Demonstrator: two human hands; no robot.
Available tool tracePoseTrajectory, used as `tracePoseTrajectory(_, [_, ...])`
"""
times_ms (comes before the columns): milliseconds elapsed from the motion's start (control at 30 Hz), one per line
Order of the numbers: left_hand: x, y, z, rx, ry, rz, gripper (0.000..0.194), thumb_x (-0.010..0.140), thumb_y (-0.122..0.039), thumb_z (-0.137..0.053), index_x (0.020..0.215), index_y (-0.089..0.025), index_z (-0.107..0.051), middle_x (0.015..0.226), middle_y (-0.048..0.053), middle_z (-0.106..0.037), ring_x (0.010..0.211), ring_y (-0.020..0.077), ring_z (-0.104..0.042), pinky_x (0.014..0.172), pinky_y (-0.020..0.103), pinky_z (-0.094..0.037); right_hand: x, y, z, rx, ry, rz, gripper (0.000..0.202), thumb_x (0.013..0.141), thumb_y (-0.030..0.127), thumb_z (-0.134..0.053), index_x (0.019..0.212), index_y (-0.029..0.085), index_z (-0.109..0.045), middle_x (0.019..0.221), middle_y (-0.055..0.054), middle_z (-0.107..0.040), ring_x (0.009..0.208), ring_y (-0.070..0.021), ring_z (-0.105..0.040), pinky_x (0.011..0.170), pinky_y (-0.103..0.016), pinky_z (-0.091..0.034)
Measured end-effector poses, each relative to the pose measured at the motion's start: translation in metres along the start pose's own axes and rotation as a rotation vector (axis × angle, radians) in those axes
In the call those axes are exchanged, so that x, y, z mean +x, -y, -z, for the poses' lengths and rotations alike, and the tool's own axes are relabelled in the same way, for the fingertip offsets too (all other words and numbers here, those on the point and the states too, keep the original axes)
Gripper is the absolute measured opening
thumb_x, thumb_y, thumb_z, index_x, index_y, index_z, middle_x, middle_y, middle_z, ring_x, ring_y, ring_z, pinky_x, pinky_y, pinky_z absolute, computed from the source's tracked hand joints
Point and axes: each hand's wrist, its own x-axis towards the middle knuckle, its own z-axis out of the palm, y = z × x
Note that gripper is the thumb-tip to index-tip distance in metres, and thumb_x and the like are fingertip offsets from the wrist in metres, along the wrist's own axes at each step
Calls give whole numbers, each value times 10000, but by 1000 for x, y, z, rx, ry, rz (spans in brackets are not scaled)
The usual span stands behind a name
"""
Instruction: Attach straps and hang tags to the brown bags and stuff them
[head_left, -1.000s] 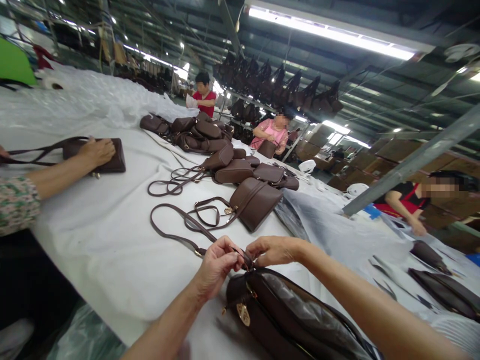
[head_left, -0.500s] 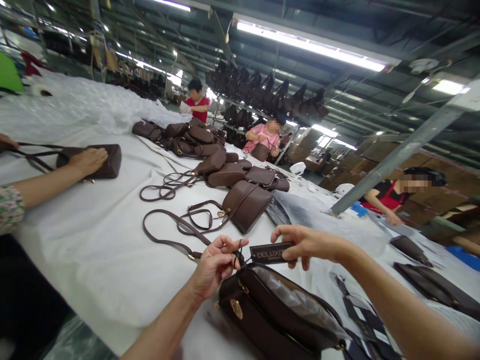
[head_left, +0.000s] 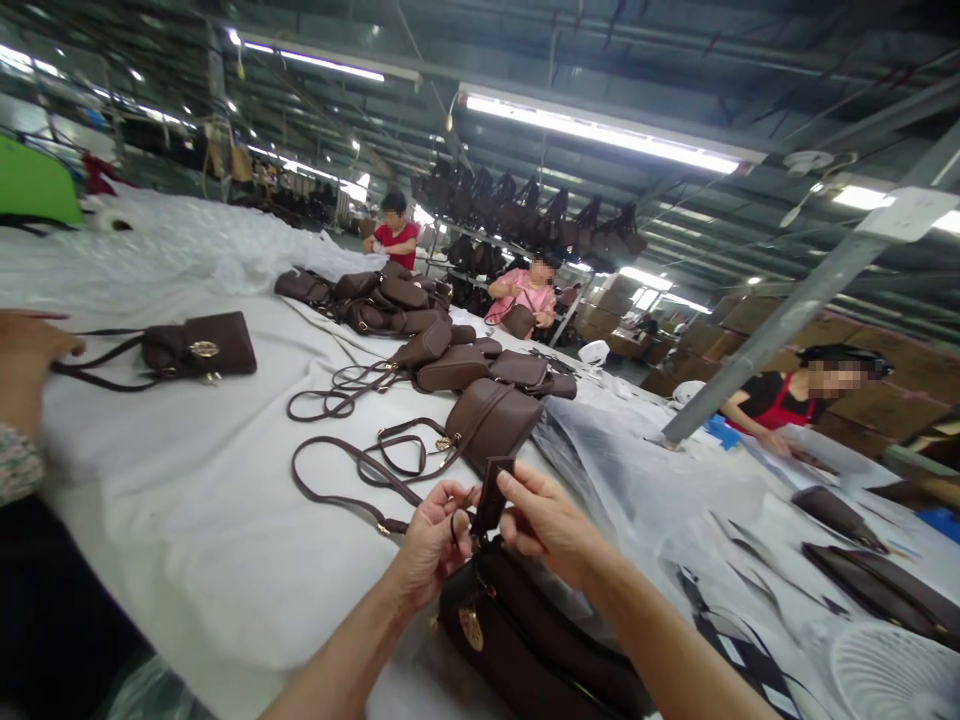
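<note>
My left hand [head_left: 442,535] pinches a thin dark cord loop at the top of a dark brown handbag [head_left: 525,630]. Between thumb and fingers, my right hand [head_left: 544,515] grips a dark rectangular tag [head_left: 493,492], which stands nearly upright just above the bag. The two hands are close together, with the tag between them. A round gold emblem [head_left: 472,629] shows on the bag's front, while my right forearm covers part of its right side. Behind my hands lies another brown bag [head_left: 491,420] with its strap looped on the white cloth.
Several brown bags [head_left: 401,290] are heaped farther back. Another person's hand [head_left: 30,350] holds straps at the left. A slanted metal post [head_left: 765,345], a white fan [head_left: 892,670] and dark tags [head_left: 739,650] are at the right. Three co-workers are beyond.
My right hand has moved left with the tag, which has turned from flat to upright. The other person's hand at the left has left the bag body and now holds its straps.
</note>
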Motion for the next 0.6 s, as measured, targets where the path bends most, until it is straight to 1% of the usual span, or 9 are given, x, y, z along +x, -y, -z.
tracePoseTrajectory(67, [0,-4,3,-20,-30,-8,473,574,-390,-889,786,-150,-541,981,44,-698,451,23,-547,340,99,-302,3,4,2,-73,-11,16,449,755,613,-632,880,203,-502,699,39,-585,420,-51,-508,312,-135,-192])
tracePoseTrajectory(133, [1,-7,7,-9,-73,-31,420,592,-381,-883,724,-121,-581,1039,88,-698,573,65,-617,396,107,-355,6,8,3,-292,57,24,366,825,557,-562,849,194,-518,664,47,-567,389,-55,-515,303,-138,-221])
tracePoseTrajectory(200, [4,-8,10,13,-95,-61,381,581,-361,-891,733,-110,-647,939,84,-711,615,91,-621,428,123,-379,8,11,-2,-584,120,55,268,883,438,-503,811,183,-542,641,52,-556,361,-52,-513,306,-144,-261])
tracePoseTrajectory(233, [6,-9,12,22,-96,-71,375,572,-351,-895,761,-111,-678,863,70,-710,607,92,-607,439,132,-386,9,14,-6,-710,126,78,232,896,377,-481,796,180,-549,638,53,-556,356,-50,-517,317,-146,-287])
tracePoseTrajectory(333, [7,-11,18,55,-98,-100,384,552,-340,-903,813,-121,-727,717,29,-683,548,71,-540,460,150,-387,12,21,-19,-945,86,90,191,903,261,-442,770,173,-547,627,49,-563,369,-54,-545,363,-150,-337])
tracePoseTrajectory(400, [7,-13,22,79,-110,-122,397,537,-350,-907,825,-131,-744,733,36,-691,590,85,-558,489,158,-394,13,27,-24,-1048,47,67,202,905,230,-428,744,166,-532,606,43,-557,372,-56,-548,383,-155,-338])
tracePoseTrajectory(467, [7,-14,27,119,-104,-129,420,539,-366,-902,859,-137,-754,798,59,-708,666,113,-586,524,169,-406,14,31,-26,-1140,47,60,210,905,217,-426,743,160,-548,608,32,-575,379,-56,-547,406,-163,-340])
tracePoseTrajectory(533, [7,-16,29,177,-81,-132,431,578,-381,-878,911,-136,-756,835,71,-711,684,120,-581,535,178,-403,15,33,-26,-1238,89,65,195,898,216,-444,806,168,-608,657,16,-631,396,-62,-554,447,-179,-363])
tracePoseTrajectory(600, [9,-18,29,256,-44,-147,417,617,-373,-852,941,-132,-750,832,66,-705,661,110,-562,539,185,-404,16,33,-28,-1375,92,55,199,892,231,-470,892,200,-667,711,-4,-682,464,-98,-600,511,-207,-396])
